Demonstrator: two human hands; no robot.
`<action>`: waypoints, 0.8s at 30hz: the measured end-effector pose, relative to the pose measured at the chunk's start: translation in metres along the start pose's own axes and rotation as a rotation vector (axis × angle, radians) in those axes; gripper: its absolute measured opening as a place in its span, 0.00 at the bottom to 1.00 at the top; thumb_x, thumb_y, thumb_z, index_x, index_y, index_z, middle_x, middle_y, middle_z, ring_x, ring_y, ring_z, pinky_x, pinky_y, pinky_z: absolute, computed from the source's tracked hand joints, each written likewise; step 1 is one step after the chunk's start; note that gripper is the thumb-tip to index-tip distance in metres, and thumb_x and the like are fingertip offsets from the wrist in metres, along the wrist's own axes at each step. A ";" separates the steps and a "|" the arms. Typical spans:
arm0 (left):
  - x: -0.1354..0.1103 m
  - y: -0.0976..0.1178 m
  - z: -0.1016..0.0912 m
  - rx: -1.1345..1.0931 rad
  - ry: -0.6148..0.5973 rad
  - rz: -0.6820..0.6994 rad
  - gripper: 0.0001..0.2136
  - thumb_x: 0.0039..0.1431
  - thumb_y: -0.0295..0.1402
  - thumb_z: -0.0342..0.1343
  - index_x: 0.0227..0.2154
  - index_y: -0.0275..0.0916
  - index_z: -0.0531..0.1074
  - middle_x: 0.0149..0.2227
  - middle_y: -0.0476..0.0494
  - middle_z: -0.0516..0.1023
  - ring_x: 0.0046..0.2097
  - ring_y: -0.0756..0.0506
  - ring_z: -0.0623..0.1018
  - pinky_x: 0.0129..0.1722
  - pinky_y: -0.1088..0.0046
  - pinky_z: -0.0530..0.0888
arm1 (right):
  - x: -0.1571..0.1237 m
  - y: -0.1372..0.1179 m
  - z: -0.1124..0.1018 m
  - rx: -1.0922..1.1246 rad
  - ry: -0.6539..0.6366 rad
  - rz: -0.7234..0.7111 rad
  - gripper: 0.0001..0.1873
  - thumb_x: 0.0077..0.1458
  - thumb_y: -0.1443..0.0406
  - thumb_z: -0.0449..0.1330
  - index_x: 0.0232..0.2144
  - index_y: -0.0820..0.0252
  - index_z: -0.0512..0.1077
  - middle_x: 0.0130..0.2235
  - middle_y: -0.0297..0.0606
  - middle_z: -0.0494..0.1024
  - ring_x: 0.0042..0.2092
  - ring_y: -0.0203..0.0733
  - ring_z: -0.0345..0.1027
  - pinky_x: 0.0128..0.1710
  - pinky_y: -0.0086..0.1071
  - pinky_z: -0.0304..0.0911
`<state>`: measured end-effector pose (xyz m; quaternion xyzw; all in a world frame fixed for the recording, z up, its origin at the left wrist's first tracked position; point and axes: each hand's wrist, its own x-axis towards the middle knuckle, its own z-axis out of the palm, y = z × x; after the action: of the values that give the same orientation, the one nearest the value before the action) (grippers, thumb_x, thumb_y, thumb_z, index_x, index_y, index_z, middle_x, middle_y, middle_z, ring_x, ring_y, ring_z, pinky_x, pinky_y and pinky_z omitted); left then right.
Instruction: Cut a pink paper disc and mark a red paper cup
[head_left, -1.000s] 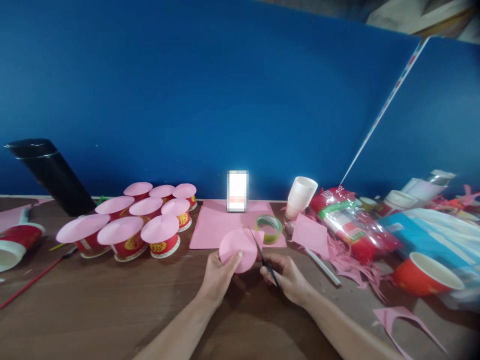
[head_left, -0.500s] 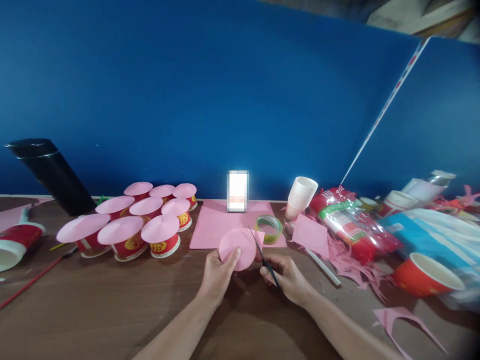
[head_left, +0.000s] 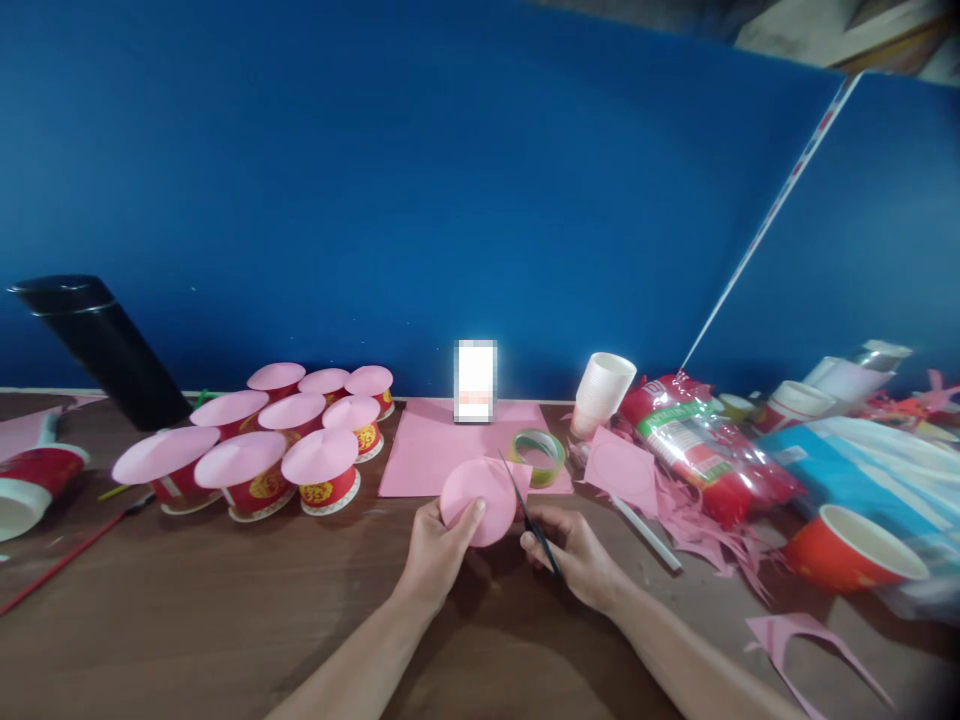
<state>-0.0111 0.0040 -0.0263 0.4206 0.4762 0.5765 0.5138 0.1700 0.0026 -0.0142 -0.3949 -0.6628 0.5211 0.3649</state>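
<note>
A pink paper circle [head_left: 478,490] is pinched in my left hand [head_left: 444,545], the thumb lying on top of it. My right hand [head_left: 566,548] is closed around dark-handled scissors [head_left: 534,525]. The blades point up and away, touching the circle's right edge, where a small corner of pink paper [head_left: 522,475] sticks out. Beyond the hands lies a pink paper sheet [head_left: 427,450] with a roll of tape [head_left: 538,457] on its right part.
Several red cups topped with pink paper discs [head_left: 321,457] stand at left, near a black flask [head_left: 105,350]. To the right are stacked white paper cups [head_left: 602,392], pink paper scraps [head_left: 694,515], a red plastic package [head_left: 697,450] and an orange cup [head_left: 847,550]. A blue wall [head_left: 480,200] rises behind.
The paper circle has shifted slightly to the right and turned a little in my left hand. My right hand and the scissors stay almost in place.
</note>
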 end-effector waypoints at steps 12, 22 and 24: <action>-0.002 0.002 0.000 -0.034 0.003 0.009 0.15 0.44 0.39 0.60 0.29 0.28 0.75 0.24 0.43 0.75 0.29 0.46 0.73 0.30 0.73 0.71 | 0.000 0.001 0.000 -0.024 0.024 0.009 0.18 0.51 0.54 0.58 0.32 0.65 0.70 0.21 0.30 0.61 0.23 0.31 0.53 0.22 0.25 0.51; -0.002 0.003 0.000 -0.055 0.004 0.005 0.15 0.44 0.39 0.61 0.28 0.29 0.75 0.24 0.43 0.76 0.30 0.46 0.74 0.30 0.73 0.71 | 0.001 -0.001 0.000 -0.012 0.026 0.017 0.19 0.50 0.53 0.59 0.34 0.65 0.70 0.20 0.29 0.62 0.22 0.30 0.53 0.21 0.24 0.52; -0.001 0.003 0.000 -0.049 0.008 0.003 0.15 0.44 0.39 0.60 0.28 0.29 0.75 0.24 0.44 0.76 0.29 0.46 0.74 0.31 0.73 0.71 | 0.001 -0.002 0.000 -0.018 0.023 0.020 0.19 0.50 0.53 0.59 0.33 0.65 0.70 0.20 0.29 0.62 0.22 0.30 0.53 0.22 0.24 0.53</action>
<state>-0.0112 0.0026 -0.0234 0.4063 0.4633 0.5907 0.5210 0.1691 0.0026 -0.0118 -0.4108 -0.6592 0.5144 0.3635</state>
